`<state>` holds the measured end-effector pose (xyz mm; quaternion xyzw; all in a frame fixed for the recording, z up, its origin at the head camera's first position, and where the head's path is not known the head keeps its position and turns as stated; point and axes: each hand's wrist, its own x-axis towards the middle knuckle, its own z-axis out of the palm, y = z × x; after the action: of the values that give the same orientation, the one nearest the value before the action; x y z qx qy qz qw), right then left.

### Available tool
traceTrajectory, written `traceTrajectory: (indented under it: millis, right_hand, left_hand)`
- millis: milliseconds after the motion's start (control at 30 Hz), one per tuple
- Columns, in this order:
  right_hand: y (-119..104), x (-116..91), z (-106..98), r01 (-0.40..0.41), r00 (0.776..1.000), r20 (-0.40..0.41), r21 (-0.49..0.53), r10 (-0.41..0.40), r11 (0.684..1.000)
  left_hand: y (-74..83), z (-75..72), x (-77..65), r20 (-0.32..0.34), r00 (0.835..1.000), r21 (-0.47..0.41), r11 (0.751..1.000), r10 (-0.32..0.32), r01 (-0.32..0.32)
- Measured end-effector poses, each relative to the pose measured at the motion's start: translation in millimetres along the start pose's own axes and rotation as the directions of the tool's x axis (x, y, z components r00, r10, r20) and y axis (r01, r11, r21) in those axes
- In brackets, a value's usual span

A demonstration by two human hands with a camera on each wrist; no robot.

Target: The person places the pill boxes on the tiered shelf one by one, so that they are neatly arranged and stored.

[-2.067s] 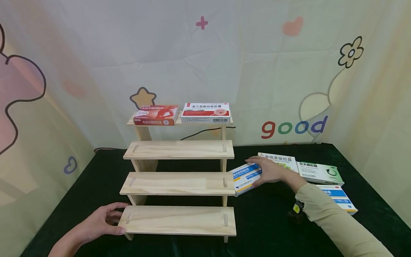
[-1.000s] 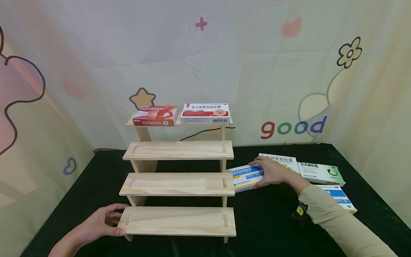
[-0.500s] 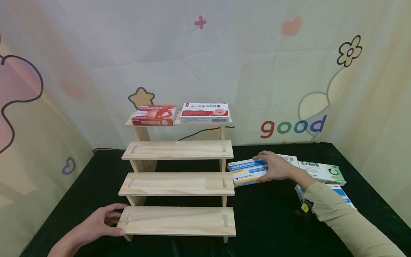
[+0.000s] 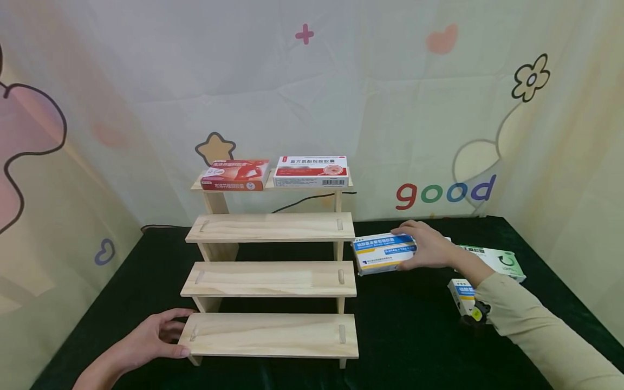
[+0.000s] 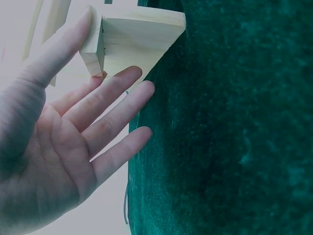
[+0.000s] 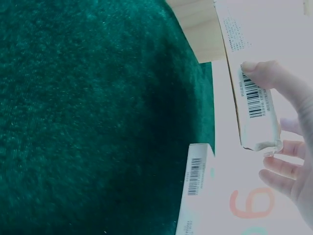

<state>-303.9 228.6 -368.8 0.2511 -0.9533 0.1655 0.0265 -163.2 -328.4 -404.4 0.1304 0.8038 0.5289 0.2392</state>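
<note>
A stepped wooden rack (image 4: 273, 334) with several tiers stands in the middle of the head view. My left hand (image 4: 143, 340) pinches the left end of its lowest tier, the thumb at the front edge; its other fingers stretch out below the board in the left wrist view. To the right of the rack, my right hand (image 4: 428, 246) grips a white, blue and yellow medicine box (image 4: 382, 253) by its right end. The right wrist view shows my thumb on the barcode side of this box (image 6: 253, 105), raised off the cloth.
A red medicine box (image 4: 235, 175) and a white-and-red one (image 4: 312, 171) lie on the top tier. On the dark green cloth (image 4: 404, 336) at right are a green-and-white box (image 4: 499, 261) and another blue-and-white box (image 4: 460, 295), partly behind my forearm. A printed curtain hangs behind.
My right hand has lifted the medicine box and moved it back and slightly right, straightening it from its slant. It now hides most of the box behind. My left hand stays put.
</note>
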Motion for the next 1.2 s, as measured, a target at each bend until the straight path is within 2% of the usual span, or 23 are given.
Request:
traceTrajectory:
  millis: [300, 633, 1000, 1200]
  right_hand:
    - [-2, -6, -20, 0.018, 0.999, -0.035, -0.017, -0.019, 1.0]
    - [-7, -12, -40, 0.066, 0.994, -0.085, -0.015, -0.067, 0.998]
    - [-14, -18, -60, 0.066, 0.993, -0.101, -0.003, -0.066, 0.998]
    - [-19, -20, -69, 0.096, 0.986, -0.136, -0.004, -0.095, 0.995]
  left_hand:
    - [-1.0, -0.7, 1.2, 0.009, 1.0, -0.025, 1.0, 0.001, -0.001]
    - [0.3, 0.3, 0.6, 0.006, 1.0, -0.016, 1.0, 0.001, -0.001]
    - [-1.0, -0.4, 0.4, 0.007, 1.0, -0.011, 1.0, -0.01, 0.01]
    - [-2.3, -1.3, 0.9, 0.009, 1.0, -0.006, 1.0, -0.009, 0.009]
